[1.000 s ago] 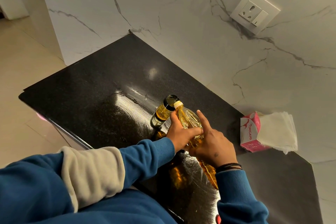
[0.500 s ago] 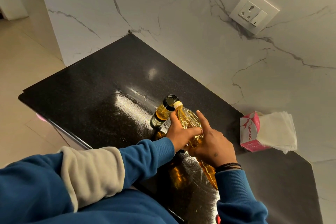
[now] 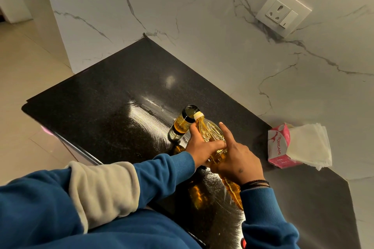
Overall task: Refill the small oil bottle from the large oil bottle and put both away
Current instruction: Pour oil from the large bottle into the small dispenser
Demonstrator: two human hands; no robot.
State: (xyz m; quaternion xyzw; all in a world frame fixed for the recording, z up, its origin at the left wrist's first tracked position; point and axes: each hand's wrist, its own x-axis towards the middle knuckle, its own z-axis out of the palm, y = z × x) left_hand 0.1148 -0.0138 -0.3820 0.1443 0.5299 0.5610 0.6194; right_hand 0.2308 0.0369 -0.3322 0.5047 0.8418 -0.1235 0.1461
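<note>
Left hand point(image 3: 199, 144), centre of the frame: curled round the shoulder of the large oil bottle point(image 3: 211, 133), thumb up near the neck. Right hand point(image 3: 235, 157), just beside it: wrapped round the body of the same bottle, forefinger stretched along the top. Bottle tilted forward, its white mouth resting at the open rim of the small oil bottle point(image 3: 182, 124), which stands upright on the black granite counter point(image 3: 113, 95).

Probably thin clear plastic, soft under pressure, heavy with oil and likely greasy; best held low on the body and at the shoulder, without squeezing. Small bottle apparently glass, light, easy to tip.

Oil stream not visible; level hard to read. Lower part of the large bottle hidden under the right wrist. Tissue pack point(image 3: 278, 143) at right.
</note>
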